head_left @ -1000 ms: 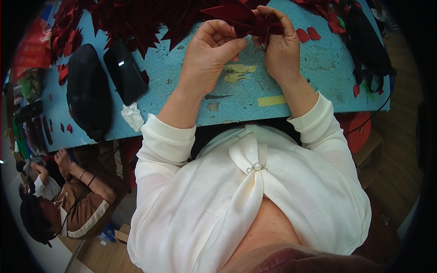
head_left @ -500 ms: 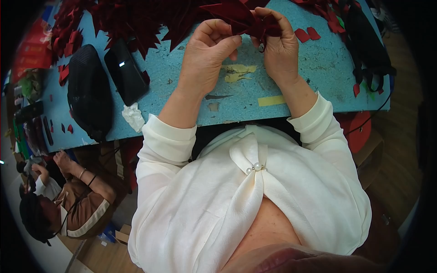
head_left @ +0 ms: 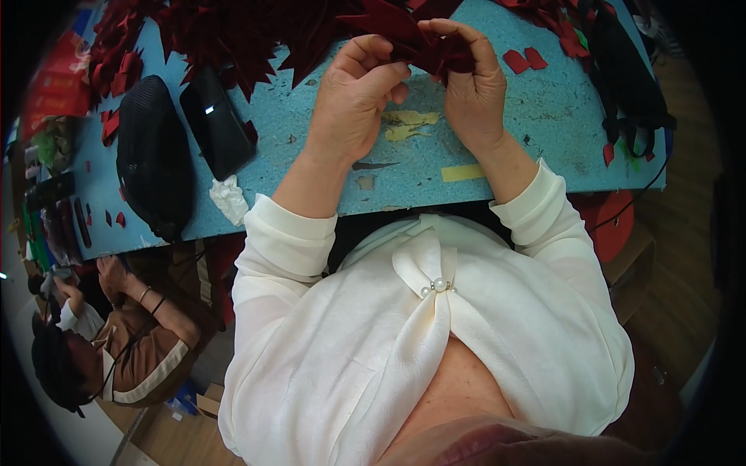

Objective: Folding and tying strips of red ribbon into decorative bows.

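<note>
Above the table at the top middle is a dark red fabric bow with pointed tails, held between my two hands. My right hand is closed round its right side, thumb in front and fingers curled over the top. My left hand has its fingers bent and the thumb pressed in at the bow's left part; the exact grip there is partly hidden. Beyond my hands, many dark red cut fabric pieces with pointed ends lie heaped on the blue table.
To the left are a black mesh case, a black phone and a crumpled white tissue. A black bag lies on the right, near small red pieces. Another person sits at lower left.
The bow has turned and tilted in my hands, and my right hand has shifted slightly left. A small shiny bit that hung below the bow no longer shows.
</note>
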The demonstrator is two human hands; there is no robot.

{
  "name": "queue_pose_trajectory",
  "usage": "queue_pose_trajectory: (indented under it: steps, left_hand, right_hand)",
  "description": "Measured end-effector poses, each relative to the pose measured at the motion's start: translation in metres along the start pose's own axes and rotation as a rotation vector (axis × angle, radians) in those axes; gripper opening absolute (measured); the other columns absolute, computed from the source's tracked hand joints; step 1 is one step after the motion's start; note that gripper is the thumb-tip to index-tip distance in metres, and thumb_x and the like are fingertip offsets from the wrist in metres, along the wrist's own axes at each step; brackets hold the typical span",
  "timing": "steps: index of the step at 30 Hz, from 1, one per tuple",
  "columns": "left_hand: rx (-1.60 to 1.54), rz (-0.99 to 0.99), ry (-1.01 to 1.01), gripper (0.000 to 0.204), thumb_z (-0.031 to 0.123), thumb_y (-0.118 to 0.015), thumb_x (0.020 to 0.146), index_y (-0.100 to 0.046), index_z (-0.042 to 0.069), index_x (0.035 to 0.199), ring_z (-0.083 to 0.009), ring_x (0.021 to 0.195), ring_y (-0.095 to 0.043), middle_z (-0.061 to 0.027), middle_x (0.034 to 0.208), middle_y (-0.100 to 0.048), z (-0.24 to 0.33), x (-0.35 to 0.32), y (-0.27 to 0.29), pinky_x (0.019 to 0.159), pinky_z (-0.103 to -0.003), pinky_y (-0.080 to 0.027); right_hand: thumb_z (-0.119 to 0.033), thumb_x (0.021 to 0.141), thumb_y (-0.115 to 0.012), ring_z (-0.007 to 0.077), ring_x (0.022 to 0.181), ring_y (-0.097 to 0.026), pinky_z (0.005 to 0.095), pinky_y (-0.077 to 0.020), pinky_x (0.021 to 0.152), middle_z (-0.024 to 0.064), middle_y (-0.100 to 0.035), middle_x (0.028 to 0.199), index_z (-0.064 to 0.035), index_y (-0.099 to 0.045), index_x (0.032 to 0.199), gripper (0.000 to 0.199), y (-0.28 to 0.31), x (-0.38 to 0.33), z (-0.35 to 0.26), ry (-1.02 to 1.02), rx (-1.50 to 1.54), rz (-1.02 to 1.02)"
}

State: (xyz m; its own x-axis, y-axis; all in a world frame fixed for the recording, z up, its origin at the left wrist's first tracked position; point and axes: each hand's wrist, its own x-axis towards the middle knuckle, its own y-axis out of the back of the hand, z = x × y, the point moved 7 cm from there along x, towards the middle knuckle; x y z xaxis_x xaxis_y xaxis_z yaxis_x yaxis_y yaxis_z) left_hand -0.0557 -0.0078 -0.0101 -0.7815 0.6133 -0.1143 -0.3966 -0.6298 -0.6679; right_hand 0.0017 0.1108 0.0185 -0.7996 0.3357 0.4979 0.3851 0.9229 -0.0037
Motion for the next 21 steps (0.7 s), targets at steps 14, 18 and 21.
queue_pose_trajectory:
  steps: [14,18,21]
  left_hand:
    - [-0.147,-0.056,0.037,0.025,-0.005,-0.061,0.08,-0.053,0.007,0.1,-0.0149,0.07,-0.059,-0.0071,0.088,-0.061,-0.0034,0.0011,-0.0038,0.06,-0.025,-0.048]
    - [-0.25,-0.088,0.071,0.024,-0.006,-0.058,0.081,-0.053,0.007,0.101,-0.0155,0.076,-0.059,-0.0072,0.092,-0.061,-0.0065,0.0016,-0.0024,0.062,-0.026,-0.048]
    - [-0.258,-0.105,0.072,0.024,-0.005,-0.055,0.082,-0.053,0.008,0.101,-0.0164,0.082,-0.059,-0.0071,0.095,-0.061,-0.0062,0.0007,-0.002,0.064,-0.029,-0.049]
  right_hand:
    - [-0.01,0.098,-0.042,0.0051,0.086,-0.054,0.0182,-0.0431,0.067,0.0049,-0.058,0.119,-0.0085,-0.05,0.12,0.024,-0.0001,0.0007,0.001,-0.037,0.035,0.02]
    - [-0.011,0.098,-0.042,0.0051,0.089,-0.055,0.0175,-0.0441,0.069,0.0043,-0.059,0.118,-0.0082,-0.049,0.12,0.024,0.0014,0.0005,0.0019,0.021,-0.065,0.01]
    - [-0.011,0.098,-0.042,0.006,0.092,-0.056,0.018,-0.0462,0.072,0.0044,-0.059,0.117,-0.0077,-0.049,0.121,0.024,0.0016,0.0004,0.002,0.042,-0.137,0.003]
